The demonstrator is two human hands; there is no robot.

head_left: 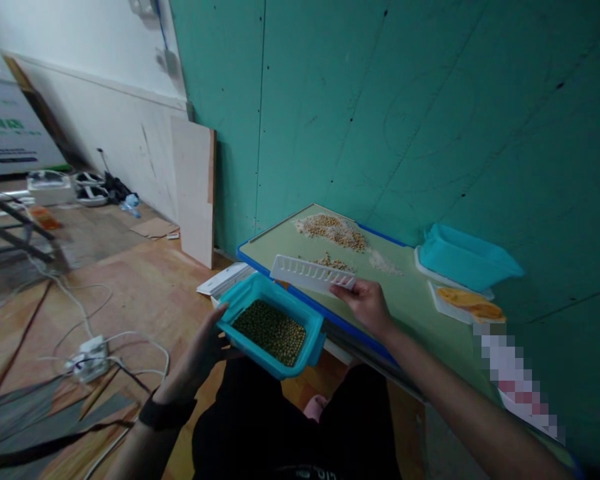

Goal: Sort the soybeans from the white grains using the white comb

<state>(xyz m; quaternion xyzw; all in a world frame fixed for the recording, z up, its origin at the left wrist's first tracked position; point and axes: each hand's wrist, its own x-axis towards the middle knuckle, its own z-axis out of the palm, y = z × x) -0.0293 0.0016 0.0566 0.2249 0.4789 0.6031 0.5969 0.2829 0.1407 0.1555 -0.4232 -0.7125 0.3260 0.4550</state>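
My left hand (206,347) grips the left end of a teal plastic container (316,339), tilted over my lap in front of the table edge. Dark green beans (255,323) lie inside it, with yellowish beans (291,341) toward its right. Between the fingers and thumb of my right hand (367,308) is a white slotted plastic strip (300,273), held by its right end above the table edge. Beyond the strip, a pile of yellow beans (330,230) mixed with white grains (386,263) is spread on the pale green tabletop (275,243). A smaller bean heap (327,261) sits nearer, partly hidden by the strip.
Against the green wall stands another teal container (465,257) on the table. Beside it a white tray (447,305) bears a yellow cloth (473,303). Cables and a white power strip (91,357) lie on the floor at left. A board (195,193) leans on the wall.
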